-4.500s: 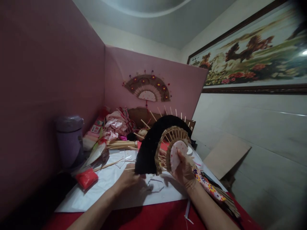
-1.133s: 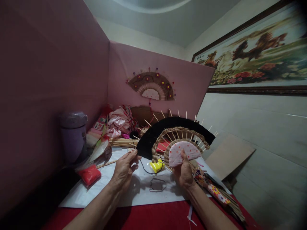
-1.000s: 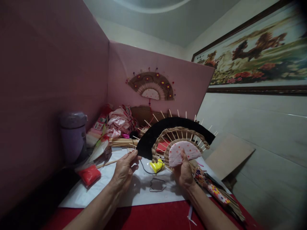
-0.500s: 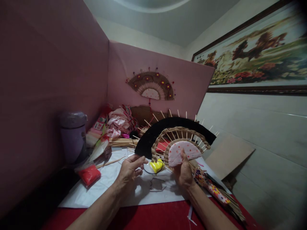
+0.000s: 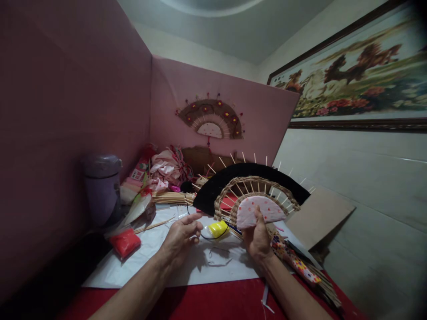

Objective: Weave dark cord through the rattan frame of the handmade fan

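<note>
A hand fan (image 5: 250,171) with a black outer band, thin wooden sticks, a braided tan border and a dotted pale pink base is raised over the table. My right hand (image 5: 258,240) grips it by the pink base, thumb on the front. Just below the fan's left end, my left hand (image 5: 182,233) has its fingers apart and holds nothing. A dark cord curves between that hand and a yellow packet (image 5: 218,229), which lies behind on the white sheet (image 5: 147,262).
At the left are a purple container (image 5: 102,191) and a red packet (image 5: 125,243). Wooden sticks (image 5: 171,198) and pink cloth (image 5: 166,166) lie behind. A decorated fan (image 5: 213,118) is on the pink panel. A floral-patterned item (image 5: 296,262) lies at the right.
The fan has moved slightly right in my right hand. My left hand has shifted a little left, away from the fan's edge.
</note>
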Demonstrator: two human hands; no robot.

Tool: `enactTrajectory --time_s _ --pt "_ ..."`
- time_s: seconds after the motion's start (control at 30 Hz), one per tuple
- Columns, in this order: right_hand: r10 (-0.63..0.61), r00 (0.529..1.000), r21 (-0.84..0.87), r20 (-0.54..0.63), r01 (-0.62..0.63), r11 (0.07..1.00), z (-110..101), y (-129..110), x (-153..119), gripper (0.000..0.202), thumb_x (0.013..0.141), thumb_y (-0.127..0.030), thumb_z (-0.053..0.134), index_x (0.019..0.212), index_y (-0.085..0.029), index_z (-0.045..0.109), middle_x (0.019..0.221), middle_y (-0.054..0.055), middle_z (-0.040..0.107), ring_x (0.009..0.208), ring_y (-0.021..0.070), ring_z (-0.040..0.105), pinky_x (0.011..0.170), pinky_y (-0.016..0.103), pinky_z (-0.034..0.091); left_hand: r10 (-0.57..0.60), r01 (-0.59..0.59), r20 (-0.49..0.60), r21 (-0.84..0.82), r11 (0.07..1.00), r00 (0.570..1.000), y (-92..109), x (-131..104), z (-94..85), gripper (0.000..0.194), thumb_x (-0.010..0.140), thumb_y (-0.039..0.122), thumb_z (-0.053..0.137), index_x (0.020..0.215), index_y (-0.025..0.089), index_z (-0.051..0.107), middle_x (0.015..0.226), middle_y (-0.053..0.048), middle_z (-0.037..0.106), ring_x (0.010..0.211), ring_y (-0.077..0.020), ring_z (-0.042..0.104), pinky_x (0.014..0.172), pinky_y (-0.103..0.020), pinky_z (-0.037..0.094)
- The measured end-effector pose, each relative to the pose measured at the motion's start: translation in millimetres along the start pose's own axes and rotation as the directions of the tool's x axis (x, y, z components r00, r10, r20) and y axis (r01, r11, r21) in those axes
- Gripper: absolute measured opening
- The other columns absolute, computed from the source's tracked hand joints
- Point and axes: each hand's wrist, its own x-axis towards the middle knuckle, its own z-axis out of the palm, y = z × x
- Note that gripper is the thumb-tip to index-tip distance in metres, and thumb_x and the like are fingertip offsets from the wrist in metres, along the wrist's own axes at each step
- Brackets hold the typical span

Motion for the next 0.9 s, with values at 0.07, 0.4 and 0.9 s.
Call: enactTrajectory --time_s 0.07,0.4,0.9 --pt "-0.004 1.000 -0.012 -0.006 0.004 1.000 0 0 0 0.023 0.068 -0.037 0.066 0.082 -0.021 0.059 0.071 -0.007 0.064 0.060 0.0074 0.058 0.055 0.017 0.048 -0.004 0.004 -0.001 -0.024 1.000 1.000 1 -1 1.2 0.032 0.065 0.010 0.061 0.096 0.012 0.056 0.063 0.000 0.055 0.049 -0.0064 0.046 0.046 -0.019 0.033" --pt "-0.025 1.000 -0.042 -0.016 0.025 0.999 0 -1 0 0.022 0.068 -0.038 0.065 0.082 -0.022 0.058 0.068 -0.008 0.062 0.058 0.0075 0.057 0.053 0.017 0.047 0.002 -0.001 0.026 -0.016 1.000 1.000 0 -3 3.1 0.028 0.060 0.012 0.063 0.087 0.014 0.058 0.051 0.005 0.047 0.043 -0.0048 0.036 0.044 -0.017 0.028" --pt "-0.114 0.993 -0.106 0.013 0.115 0.988 0 6 -1 0.026 0.071 -0.041 0.059 0.087 -0.021 0.059 0.073 -0.006 0.060 0.066 0.0091 0.056 0.062 0.019 0.046 -0.031 0.023 0.091 0.085 0.996 0.995 -8 -5 13.3 0.024 0.063 0.029 0.072 0.076 0.011 0.063 0.058 -0.001 0.054 0.045 -0.0048 0.042 0.043 -0.017 0.030"
